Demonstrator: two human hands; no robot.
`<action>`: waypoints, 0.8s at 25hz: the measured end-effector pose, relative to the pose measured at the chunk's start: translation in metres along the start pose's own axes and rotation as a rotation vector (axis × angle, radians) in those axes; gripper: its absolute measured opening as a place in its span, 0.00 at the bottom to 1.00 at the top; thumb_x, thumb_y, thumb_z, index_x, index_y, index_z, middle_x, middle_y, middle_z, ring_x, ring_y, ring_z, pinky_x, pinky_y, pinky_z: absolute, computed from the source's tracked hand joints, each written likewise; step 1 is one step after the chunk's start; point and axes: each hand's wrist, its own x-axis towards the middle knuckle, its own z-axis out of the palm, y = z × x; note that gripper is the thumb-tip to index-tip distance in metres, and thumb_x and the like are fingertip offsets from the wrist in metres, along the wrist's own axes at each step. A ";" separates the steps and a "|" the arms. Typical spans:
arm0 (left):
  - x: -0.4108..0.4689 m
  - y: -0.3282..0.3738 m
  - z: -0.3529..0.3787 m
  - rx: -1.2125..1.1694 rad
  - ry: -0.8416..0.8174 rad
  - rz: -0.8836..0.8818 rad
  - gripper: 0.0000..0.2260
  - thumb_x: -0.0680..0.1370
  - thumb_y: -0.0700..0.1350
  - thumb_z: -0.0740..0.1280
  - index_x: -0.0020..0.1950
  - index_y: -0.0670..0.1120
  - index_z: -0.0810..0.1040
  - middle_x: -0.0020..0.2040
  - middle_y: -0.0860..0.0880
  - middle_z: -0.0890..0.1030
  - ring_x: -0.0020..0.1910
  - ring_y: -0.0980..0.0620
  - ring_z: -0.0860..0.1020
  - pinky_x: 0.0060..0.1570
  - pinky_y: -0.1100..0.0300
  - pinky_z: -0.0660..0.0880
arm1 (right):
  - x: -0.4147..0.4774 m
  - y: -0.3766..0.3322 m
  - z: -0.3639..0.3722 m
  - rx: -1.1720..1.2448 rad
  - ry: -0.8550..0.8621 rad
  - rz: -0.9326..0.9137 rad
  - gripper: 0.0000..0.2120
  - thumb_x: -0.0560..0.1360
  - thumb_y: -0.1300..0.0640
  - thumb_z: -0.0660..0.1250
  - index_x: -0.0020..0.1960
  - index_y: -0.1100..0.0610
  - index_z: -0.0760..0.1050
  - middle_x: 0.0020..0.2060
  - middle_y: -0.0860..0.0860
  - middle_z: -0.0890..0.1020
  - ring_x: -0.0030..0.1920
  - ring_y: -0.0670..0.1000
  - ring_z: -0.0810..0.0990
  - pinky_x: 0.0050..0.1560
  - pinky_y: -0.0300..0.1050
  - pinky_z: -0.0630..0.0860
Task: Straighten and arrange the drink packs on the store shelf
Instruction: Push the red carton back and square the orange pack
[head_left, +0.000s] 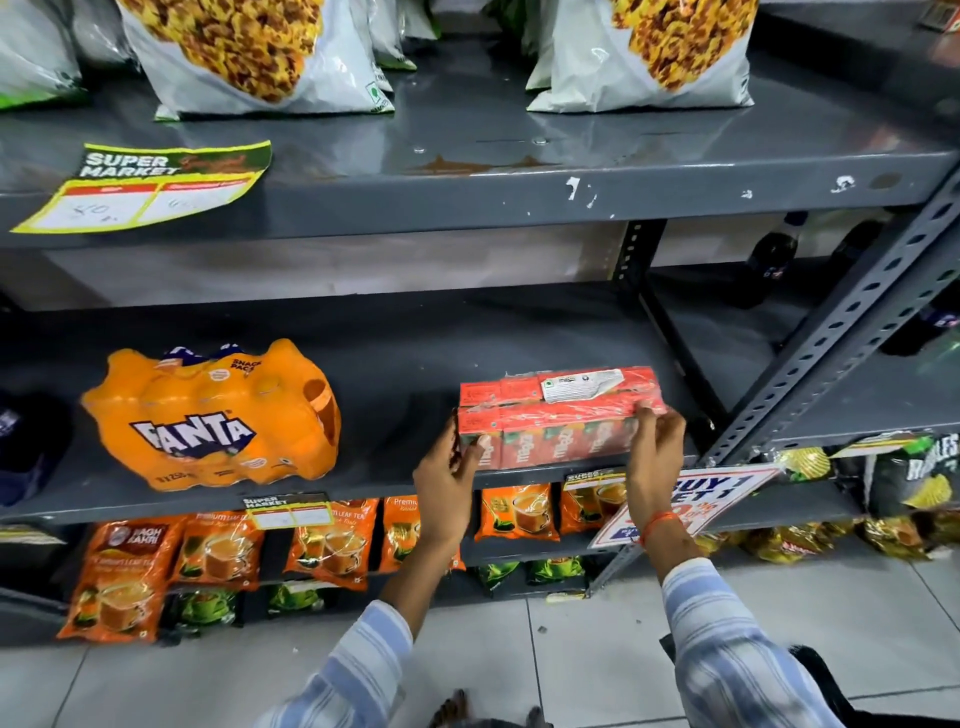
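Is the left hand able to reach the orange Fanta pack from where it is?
Probably yes. The left hand holds the red carton pack; bare shelf lies between it and the Fanta pack, so it must let go first.

White snack bags (244, 52) printed with yellow fried snacks stand along the top shelf at eleven to one o'clock; a yellow-edged price tag (150, 184) reading "SUPER MARKET" hangs off that shelf's front lip at ten o'clock. Orange tea packets (221, 551) fill the bottom shelf at seven o'clock; a white "BUY 1 GET 1" sign (696, 501) tilts at four o'clock, with gold-wrapped packets (800, 540) just beyond it; dark bottles (774, 260) stand at two o'clock.
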 end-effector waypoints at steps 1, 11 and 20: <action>0.001 -0.004 -0.003 -0.009 0.008 -0.001 0.20 0.77 0.43 0.66 0.68 0.44 0.70 0.60 0.48 0.80 0.58 0.56 0.76 0.54 0.70 0.73 | -0.005 0.001 0.005 -0.037 0.013 -0.022 0.12 0.78 0.49 0.58 0.54 0.57 0.69 0.52 0.53 0.74 0.52 0.51 0.74 0.39 0.22 0.70; 0.001 0.004 -0.011 0.206 -0.047 0.001 0.36 0.77 0.56 0.60 0.76 0.47 0.43 0.78 0.45 0.53 0.77 0.47 0.53 0.74 0.48 0.56 | -0.032 -0.006 0.028 -0.389 0.142 -0.302 0.30 0.80 0.47 0.53 0.76 0.61 0.51 0.77 0.59 0.54 0.77 0.56 0.52 0.76 0.53 0.51; 0.018 0.012 -0.116 0.377 0.200 0.233 0.37 0.75 0.66 0.49 0.76 0.47 0.42 0.79 0.46 0.47 0.76 0.55 0.45 0.75 0.56 0.46 | -0.124 -0.045 0.154 -0.182 -0.121 -0.559 0.26 0.79 0.54 0.55 0.74 0.62 0.56 0.75 0.59 0.60 0.76 0.54 0.57 0.77 0.52 0.56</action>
